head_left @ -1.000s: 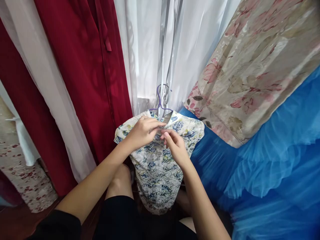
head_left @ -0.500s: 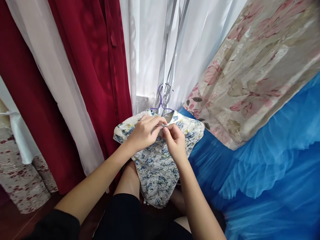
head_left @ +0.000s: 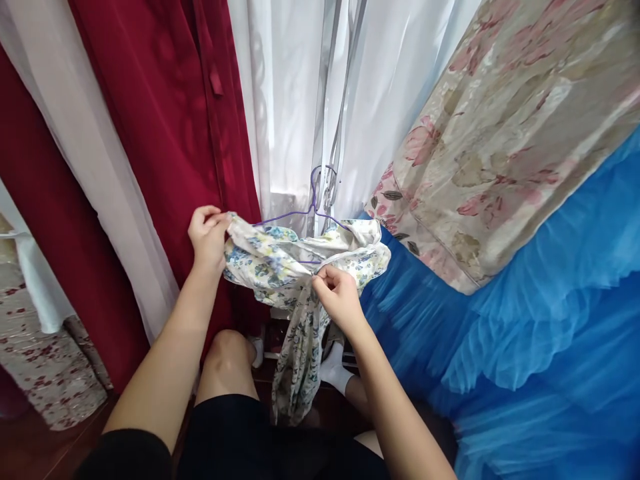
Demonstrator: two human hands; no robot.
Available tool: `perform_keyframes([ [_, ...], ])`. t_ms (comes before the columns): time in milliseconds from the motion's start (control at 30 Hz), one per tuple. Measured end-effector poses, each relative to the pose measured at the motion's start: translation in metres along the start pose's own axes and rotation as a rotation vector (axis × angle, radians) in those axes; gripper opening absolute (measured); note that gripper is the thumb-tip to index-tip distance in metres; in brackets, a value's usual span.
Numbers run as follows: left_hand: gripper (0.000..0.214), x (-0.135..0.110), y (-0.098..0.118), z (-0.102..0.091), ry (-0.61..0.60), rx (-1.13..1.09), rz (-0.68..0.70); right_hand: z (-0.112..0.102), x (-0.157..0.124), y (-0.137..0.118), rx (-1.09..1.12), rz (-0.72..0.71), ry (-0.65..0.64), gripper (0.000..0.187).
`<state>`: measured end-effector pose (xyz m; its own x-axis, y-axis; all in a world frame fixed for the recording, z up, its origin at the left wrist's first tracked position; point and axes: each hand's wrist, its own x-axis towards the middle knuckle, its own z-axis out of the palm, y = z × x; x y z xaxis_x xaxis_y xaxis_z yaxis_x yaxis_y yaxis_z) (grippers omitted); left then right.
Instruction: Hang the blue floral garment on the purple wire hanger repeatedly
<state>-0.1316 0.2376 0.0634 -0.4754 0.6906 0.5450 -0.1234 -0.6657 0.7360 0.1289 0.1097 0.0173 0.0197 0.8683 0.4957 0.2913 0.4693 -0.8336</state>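
Observation:
A white blouse with blue and yellow flowers (head_left: 277, 270) hangs bunched on a purple wire hanger (head_left: 313, 200) in front of me. My left hand (head_left: 209, 240) pinches the blouse at its left shoulder end and pulls it out sideways. My right hand (head_left: 340, 293) is closed on the front edge of the blouse, near the middle of the neckline. One arm of the hanger shows above the cloth; the rest is partly covered. The lower part of the blouse dangles in a narrow, twisted fall between my knees.
Dark red cloth (head_left: 165, 133) and pale cloth hang at the left, white cloth (head_left: 290, 87) with grey ribbons behind. On the right hang a floral beige skirt (head_left: 500, 153) and ruffled blue tulle (head_left: 530, 347). My bent knee (head_left: 227, 353) is below the blouse.
My left hand has moved left from the neckline to the blouse's shoulder. My right hand has dropped slightly, still gripping the front. The blouse has gone from spread flat to bunched and twisted.

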Motion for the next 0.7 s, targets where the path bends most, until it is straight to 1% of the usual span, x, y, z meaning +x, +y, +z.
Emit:
perform_keyframes([
  [67,0.04,-0.007,-0.022,-0.021,0.131,-0.061,-0.231,0.005,-0.003,0.0,0.027,0.032,-0.027,0.021],
  [100,0.041,-0.017,-0.032,-0.029,0.16,-0.073,-0.302,0.007,-0.005,0.002,0.066,0.06,-0.039,0.022],
  [167,0.04,-0.043,-0.049,-0.042,0.148,-0.078,-0.378,0.007,-0.011,0.01,0.181,0.132,-0.036,0.024],
  [233,0.042,-0.074,-0.061,-0.049,0.11,-0.084,-0.425,0.001,-0.022,0.025,0.277,0.194,0.024,0.028],
  [300,0.044,-0.107,-0.067,-0.052,0.074,-0.099,-0.455,-0.009,-0.036,0.045,0.311,0.245,0.138,0.03],
  [367,0.044,-0.137,-0.065,-0.049,0.039,-0.123,-0.469,-0.019,-0.054,0.064,0.305,0.293,0.25,0.035],
  [400,0.043,-0.151,-0.062,-0.045,0.024,-0.138,-0.475,-0.022,-0.064,0.072,0.297,0.315,0.278,0.036],
  [433,0.041,-0.164,-0.056,-0.04,0.001,-0.155,-0.481,-0.024,-0.072,0.077,0.286,0.326,0.272,0.034],
  [467,0.039,-0.177,-0.05,-0.033,-0.037,-0.172,-0.481,-0.024,-0.08,0.079,0.266,0.319,0.229,0.028],
  [500,0.035,-0.188,-0.042,-0.025,-0.097,-0.184,-0.469,-0.023,-0.087,0.078,0.238,0.295,0.148,0.018],
  [533,0.031,-0.198,-0.034,-0.016,-0.182,-0.181,-0.445,-0.021,-0.092,0.075,0.205,0.256,0.043,0.011],
  [600,0.019,-0.214,-0.019,0.003,-0.413,-0.11,-0.365,-0.014,-0.097,0.062,0.15,0.165,-0.188,0.039],
  [633,0.014,-0.219,-0.012,0.011,-0.532,-0.047,-0.321,-0.011,-0.097,0.054,0.141,0.134,-0.273,0.047],
  [667,0.01,-0.223,-0.007,0.019,-0.625,0.016,-0.287,-0.009,-0.097,0.046,0.149,0.122,-0.337,0.047],
  [700,0.009,-0.227,-0.003,0.025,-0.689,0.066,-0.272,-0.009,-0.096,0.039,0.17,0.13,-0.377,0.041],
])
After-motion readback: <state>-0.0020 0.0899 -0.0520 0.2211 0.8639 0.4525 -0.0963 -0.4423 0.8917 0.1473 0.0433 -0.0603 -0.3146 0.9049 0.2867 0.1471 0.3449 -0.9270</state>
